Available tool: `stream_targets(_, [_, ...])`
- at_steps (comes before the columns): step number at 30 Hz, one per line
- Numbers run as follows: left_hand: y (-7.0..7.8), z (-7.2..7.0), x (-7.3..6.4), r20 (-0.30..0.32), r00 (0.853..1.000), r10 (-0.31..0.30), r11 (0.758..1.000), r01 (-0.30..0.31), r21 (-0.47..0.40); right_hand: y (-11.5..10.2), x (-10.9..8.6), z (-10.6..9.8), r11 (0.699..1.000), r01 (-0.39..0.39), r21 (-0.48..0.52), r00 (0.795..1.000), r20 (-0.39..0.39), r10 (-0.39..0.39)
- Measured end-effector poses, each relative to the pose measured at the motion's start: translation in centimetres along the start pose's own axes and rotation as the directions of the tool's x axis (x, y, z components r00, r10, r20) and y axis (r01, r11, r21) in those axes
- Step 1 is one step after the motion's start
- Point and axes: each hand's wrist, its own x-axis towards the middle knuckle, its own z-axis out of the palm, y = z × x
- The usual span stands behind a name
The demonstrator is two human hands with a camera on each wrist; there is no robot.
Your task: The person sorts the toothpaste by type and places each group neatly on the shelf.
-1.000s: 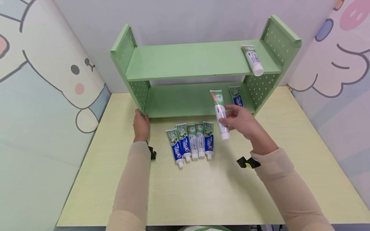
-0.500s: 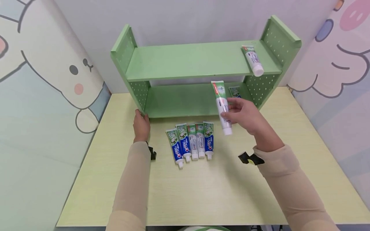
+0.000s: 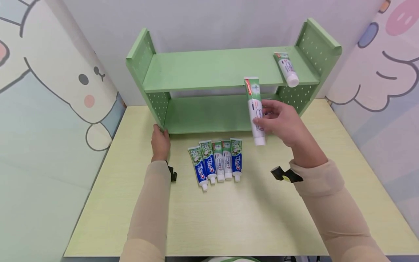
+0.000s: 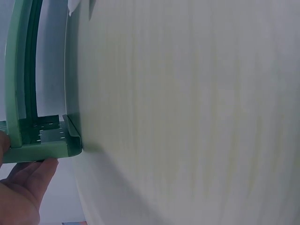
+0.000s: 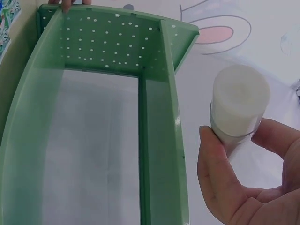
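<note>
My right hand pinches a white and green toothpaste tube between thumb and fingers. The tube is held in the air before the green two-tier shelf, cap end toward me; its white cap fills part of the right wrist view. At the shelf's lower left corner, my left hand grips the side panel, thumb on one face and fingers on the other. Another white and green tube lies on the upper tier at the right, its cap over the front edge.
On the table before the shelf, several toothpaste tubes lie side by side, among them a blue and green one and a white and green one. The tube on the lower tier is mostly hidden behind my right hand. Walls stand at both sides.
My right hand has raised the toothpaste tube and brought it slightly right, from lower-tier height to near the upper tier's front edge. My left hand has kept its place.
</note>
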Motion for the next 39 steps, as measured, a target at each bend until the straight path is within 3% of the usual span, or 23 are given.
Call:
stream_targets(10, [0.2,-0.1,-0.2,0.011,1.000,-0.014,1.000,0.014,-0.005,-1.8,1.5,-0.9,0.999,0.008,-0.046,0.998,-0.056,-0.010])
stream_targets(18, [0.3,-0.1,-0.3,0.005,1.000,-0.015,1.000,0.015,0.008,-2.5,3.0,-1.4,1.000,-0.020,-0.017,0.992,-0.122,0.018])
stream_targets(25, [0.5,-0.2,-0.2,0.000,1.000,-0.021,1.000,0.021,0.010,-3.0,4.3,-1.1,0.998,-0.052,-0.024,0.983,-0.178,0.047])
stream_targets(39, [0.4,-0.2,-0.3,-0.001,1.000,-0.026,1.000,0.026,0.009,-4.5,6.9,-0.8,1.000,-0.020,0.018,0.959,-0.283,0.024])
